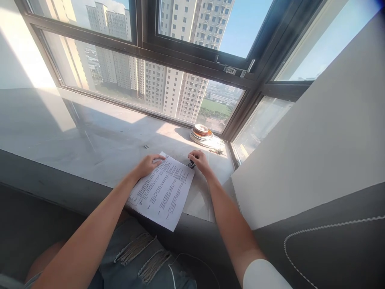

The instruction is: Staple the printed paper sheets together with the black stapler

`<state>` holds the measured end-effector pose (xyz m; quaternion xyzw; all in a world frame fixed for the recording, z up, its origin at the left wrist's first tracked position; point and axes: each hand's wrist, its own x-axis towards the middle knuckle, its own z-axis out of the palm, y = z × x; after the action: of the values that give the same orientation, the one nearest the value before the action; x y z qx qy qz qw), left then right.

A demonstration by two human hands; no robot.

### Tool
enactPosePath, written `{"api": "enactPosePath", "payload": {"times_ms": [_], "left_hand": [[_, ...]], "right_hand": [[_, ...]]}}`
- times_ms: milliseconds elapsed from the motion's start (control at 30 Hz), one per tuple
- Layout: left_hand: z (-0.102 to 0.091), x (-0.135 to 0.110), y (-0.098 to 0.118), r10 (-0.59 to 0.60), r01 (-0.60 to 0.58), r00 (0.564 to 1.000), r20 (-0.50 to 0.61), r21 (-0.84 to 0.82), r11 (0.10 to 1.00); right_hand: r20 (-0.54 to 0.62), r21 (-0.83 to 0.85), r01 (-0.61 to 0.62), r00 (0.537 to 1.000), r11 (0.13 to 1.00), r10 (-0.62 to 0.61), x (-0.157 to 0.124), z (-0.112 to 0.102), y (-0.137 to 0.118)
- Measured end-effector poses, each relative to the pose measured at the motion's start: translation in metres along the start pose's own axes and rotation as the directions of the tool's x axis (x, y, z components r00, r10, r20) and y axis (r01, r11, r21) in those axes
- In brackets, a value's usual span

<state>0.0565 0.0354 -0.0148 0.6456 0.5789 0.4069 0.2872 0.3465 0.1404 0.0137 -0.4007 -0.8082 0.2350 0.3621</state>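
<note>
A printed sheet of paper (164, 192) lies on the window sill, its near corner jutting past the front edge. My left hand (149, 163) rests on the paper's upper left edge, fingers stretched out over it. Beside the paper's right corner, my right hand (199, 159) is closed around a small black object (191, 163). The fingers cover most of that object, so its kind is unclear. Whether it touches the paper cannot be told.
Stacked round dishes (202, 134), the top one brownish, stand near the window corner, with small bits (217, 151) beside them. Tiny grey pieces (146, 147) lie on the sill (99, 136). A wall (309, 132) rises at the right; a white cord (300, 233) hangs there.
</note>
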Motion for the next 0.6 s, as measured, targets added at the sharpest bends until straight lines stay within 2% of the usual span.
{"api": "enactPosePath", "payload": {"times_ms": [100, 233, 467, 600], "left_hand": [[-0.001, 0.000, 0.002, 0.015, -0.013, 0.999, -0.038, 0.029, 0.999], [-0.002, -0.001, 0.005, 0.002, 0.004, 0.996, -0.089, 0.068, 0.998], [-0.003, -0.002, 0.010, -0.012, 0.022, 0.995, -0.100, 0.108, 0.994], [-0.005, -0.005, 0.017, -0.049, 0.060, 0.994, -0.096, 0.117, 0.991]], "right_hand": [[0.044, 0.108, 0.049, 0.998, 0.993, -0.054, 0.001, 0.000, -0.003], [0.084, 0.122, 0.039, 0.995, 0.992, -0.049, -0.001, -0.006, -0.010], [0.031, 0.268, 0.011, 0.999, 0.963, -0.020, -0.002, -0.002, -0.008], [0.035, 0.301, -0.096, 0.995, 0.949, 0.089, 0.002, 0.003, 0.003]]}}
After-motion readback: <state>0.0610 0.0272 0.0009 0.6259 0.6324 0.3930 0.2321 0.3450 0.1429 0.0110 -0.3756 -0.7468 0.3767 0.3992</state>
